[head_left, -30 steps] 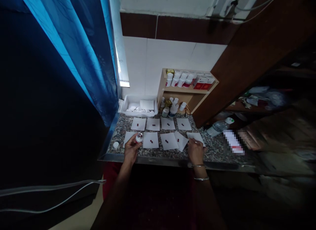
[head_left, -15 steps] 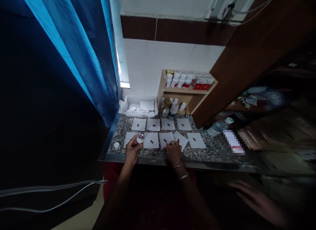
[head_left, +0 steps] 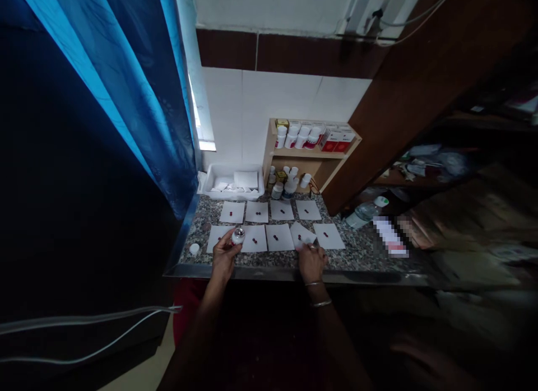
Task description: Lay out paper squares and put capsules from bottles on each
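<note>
My left hand [head_left: 226, 254] is closed around a small white bottle [head_left: 238, 237], held upright with its mouth uncovered, above the front row of paper squares. A loose white cap [head_left: 194, 249] lies on the counter to its left. My right hand [head_left: 311, 261], with bangles at the wrist, pinches the near edge of a slanted white paper square [head_left: 307, 234]; its fingertips are partly hidden. Two dark red pills [head_left: 300, 237] rest on that square. Other squares, such as the far-left one [head_left: 237, 210] and the far-right one [head_left: 335, 242], carry small dark pills.
Behind the squares are a white plastic tray [head_left: 212, 194] of paper pieces and a wooden shelf [head_left: 320, 154] with bottles and boxes. A clear green-capped bottle [head_left: 362, 215] stands at right on the granite counter [head_left: 357, 251]. Another person's blurred hand [head_left: 420, 354] shows at lower right.
My right hand has moved right, from the middle front square to the slanted one, which has turned slightly. My left hand keeps the bottle in place. The other person's hand has dropped lower.
</note>
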A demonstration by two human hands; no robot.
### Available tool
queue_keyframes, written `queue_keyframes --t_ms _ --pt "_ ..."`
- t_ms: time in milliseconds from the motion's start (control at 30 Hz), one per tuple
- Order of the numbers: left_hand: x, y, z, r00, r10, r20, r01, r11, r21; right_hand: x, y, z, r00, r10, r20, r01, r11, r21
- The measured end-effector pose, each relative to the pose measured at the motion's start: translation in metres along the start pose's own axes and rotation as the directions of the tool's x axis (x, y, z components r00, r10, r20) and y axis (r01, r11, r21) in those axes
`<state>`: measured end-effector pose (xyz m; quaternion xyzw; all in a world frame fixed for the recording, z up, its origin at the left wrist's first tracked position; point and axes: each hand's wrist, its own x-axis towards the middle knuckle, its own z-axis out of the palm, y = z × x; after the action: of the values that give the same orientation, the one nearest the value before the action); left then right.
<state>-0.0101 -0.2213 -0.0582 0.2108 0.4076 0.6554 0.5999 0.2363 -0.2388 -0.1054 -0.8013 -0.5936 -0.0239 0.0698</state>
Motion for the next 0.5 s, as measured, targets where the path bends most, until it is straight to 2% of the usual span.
queue_keyframes --t_ms 267,500 --pt "-0.002 -0.003 0.002 1.0 -0.01 -0.013 0.01 1.0 0.019 0.017 0.034 0.006 0.997 -0.052 0.053 0.048 0.997 0.065" --pt "-0.004 -0.002 0.002 1.0 -0.017 -0.019 0.017 0.999 0.032 0.027 0.046 0.012 0.987 -0.157 -0.018 0.158 0.98 0.117"
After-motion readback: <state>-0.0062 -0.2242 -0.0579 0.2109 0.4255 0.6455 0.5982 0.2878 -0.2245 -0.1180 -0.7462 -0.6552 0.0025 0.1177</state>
